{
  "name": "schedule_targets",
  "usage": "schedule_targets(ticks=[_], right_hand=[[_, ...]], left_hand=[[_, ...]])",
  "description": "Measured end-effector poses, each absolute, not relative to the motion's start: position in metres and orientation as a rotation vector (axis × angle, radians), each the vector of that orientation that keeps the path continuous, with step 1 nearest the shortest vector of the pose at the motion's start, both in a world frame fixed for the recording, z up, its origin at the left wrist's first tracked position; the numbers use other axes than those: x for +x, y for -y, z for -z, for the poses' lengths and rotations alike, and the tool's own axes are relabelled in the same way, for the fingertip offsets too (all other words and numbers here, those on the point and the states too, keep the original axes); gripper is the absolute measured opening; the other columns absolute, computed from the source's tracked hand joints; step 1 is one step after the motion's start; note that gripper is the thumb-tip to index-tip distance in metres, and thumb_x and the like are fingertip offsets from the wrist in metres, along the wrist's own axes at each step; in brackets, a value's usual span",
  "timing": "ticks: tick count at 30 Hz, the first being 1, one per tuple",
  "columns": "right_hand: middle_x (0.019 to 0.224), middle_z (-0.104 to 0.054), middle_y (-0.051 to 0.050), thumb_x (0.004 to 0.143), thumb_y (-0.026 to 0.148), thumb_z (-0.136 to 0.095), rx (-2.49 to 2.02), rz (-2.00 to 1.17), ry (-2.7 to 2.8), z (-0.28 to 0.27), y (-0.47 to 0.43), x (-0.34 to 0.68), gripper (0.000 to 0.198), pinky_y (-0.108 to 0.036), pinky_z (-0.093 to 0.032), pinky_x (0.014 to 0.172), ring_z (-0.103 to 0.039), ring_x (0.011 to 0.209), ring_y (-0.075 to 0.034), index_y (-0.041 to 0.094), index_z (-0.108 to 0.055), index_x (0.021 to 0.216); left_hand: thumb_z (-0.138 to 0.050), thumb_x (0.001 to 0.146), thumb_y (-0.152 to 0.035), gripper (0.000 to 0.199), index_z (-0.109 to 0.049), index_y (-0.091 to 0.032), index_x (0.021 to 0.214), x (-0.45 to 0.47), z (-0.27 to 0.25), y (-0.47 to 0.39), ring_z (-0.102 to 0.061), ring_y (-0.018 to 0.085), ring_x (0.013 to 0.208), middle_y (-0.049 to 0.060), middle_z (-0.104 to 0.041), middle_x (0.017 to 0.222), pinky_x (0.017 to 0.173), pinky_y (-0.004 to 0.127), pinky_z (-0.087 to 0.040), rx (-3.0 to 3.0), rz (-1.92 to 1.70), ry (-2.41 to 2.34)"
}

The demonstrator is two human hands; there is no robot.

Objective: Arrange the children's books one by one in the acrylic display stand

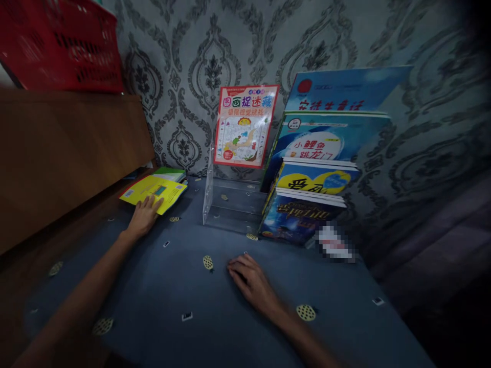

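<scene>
Touching the yellow book, the left hand is laid on its near side, palm down. The fingers are spread on top, and no pinch is seen; anything under the edge is hidden. From this hand, most of the book is found at about twelve o'clock. Its long side looks to be turned from about ten o'clock to four — this is hard to judge, as the book is seen at a slant. A green book is partly covered by it, at about one o'clock.

The right hand is much farther off. Its fingers are curled a little, and nothing is gripped. From there, the yellow book is seen between ten and eleven o'clock, well apart. The clear rack is placed at three o'clock from the left hand — and near twelve from the right. A red-edged book is stood at its back.
</scene>
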State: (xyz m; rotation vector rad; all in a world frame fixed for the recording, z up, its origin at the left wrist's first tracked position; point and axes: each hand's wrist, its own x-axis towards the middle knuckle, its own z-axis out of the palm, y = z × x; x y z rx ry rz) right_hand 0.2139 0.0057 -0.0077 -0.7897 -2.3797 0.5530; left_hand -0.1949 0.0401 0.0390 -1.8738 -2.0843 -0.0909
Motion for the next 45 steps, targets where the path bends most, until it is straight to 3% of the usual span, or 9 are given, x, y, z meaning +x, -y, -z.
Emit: schedule_targets(ticks=[5,11,20,27,31,37,45], right_hand=[[0.101,-0.074,-0.007,0.101,0.017,-0.051,-0.780,-0.548,2.387,0.010,-0.007,0.215,0.023,-0.049,-0.045,0.110,-0.071,0.095,-0.020,0.022,-0.073,0.100],[0.102,-0.075,-0.008,0.101,0.017,-0.050,-0.756,-0.546,2.370,0.010,-0.006,0.214,0.025,-0.045,-0.050,0.104,-0.070,0.096,-0.021,0.022,-0.074,0.102],[0.102,-0.075,-0.008,0.102,0.020,-0.050,-0.744,-0.515,2.388,0.013,-0.009,0.214,0.024,-0.047,-0.049,0.104,-0.070,0.095,-0.021,0.022,-0.074,0.102],[0.101,-0.074,-0.009,0.100,0.019,-0.052,-0.757,-0.503,2.398,0.017,-0.010,0.215,0.021,-0.046,-0.050,0.100,-0.068,0.094,-0.022,0.020,-0.073,0.101],[0.102,-0.074,-0.009,0.103,0.022,-0.049,-0.744,-0.481,2.407,0.016,-0.010,0.215,0.023,-0.043,-0.051,0.095,-0.067,0.094,-0.022,0.020,-0.072,0.102],[0.100,-0.073,-0.008,0.102,0.020,-0.050,-0.752,-0.447,2.412,0.016,-0.009,0.214,0.022,-0.044,-0.051,0.095,-0.066,0.090,-0.021,0.020,-0.072,0.098],[0.100,-0.074,-0.008,0.104,0.022,-0.049,-0.730,-0.417,2.433,0.015,-0.008,0.214,0.024,-0.041,-0.051,0.093,-0.065,0.091,-0.021,0.019,-0.072,0.102]], left_hand=[[-0.041,0.097,-0.017,0.056,-0.047,-0.014,0.153,-0.186,-0.022,-0.022,-0.038,0.040,0.149,0.025,-0.042,0.159,0.117,0.056,-0.036,-1.883,0.052,2.087],[-0.042,0.095,-0.014,0.058,-0.047,-0.016,0.153,-0.182,-0.005,-0.011,-0.042,0.036,0.148,0.022,-0.043,0.159,0.115,0.047,-0.042,-1.925,0.041,2.117],[-0.041,0.096,-0.016,0.057,-0.046,-0.018,0.153,-0.165,-0.014,0.005,-0.049,0.037,0.142,0.023,-0.046,0.156,0.109,0.049,-0.048,-1.949,-0.108,2.149],[-0.025,0.099,-0.012,0.055,-0.048,-0.016,0.148,-0.127,-0.034,0.017,-0.069,0.035,0.113,0.025,-0.060,0.136,0.087,0.048,-0.057,-1.963,-0.418,2.152],[-0.026,0.097,-0.011,0.052,-0.052,-0.014,0.143,-0.116,-0.041,0.023,-0.073,0.032,0.100,0.024,-0.067,0.121,0.083,0.045,-0.056,-2.018,-0.503,2.180],[-0.029,0.094,-0.011,0.052,-0.058,-0.015,0.137,-0.113,-0.041,0.036,-0.074,0.032,0.096,0.023,-0.071,0.116,0.081,0.044,-0.055,-2.093,-0.529,2.168],[-0.036,0.088,-0.008,0.060,-0.059,-0.020,0.142,-0.078,-0.041,0.081,-0.073,0.036,0.100,0.025,-0.068,0.125,0.079,0.050,-0.058,-2.266,-0.433,2.111]])
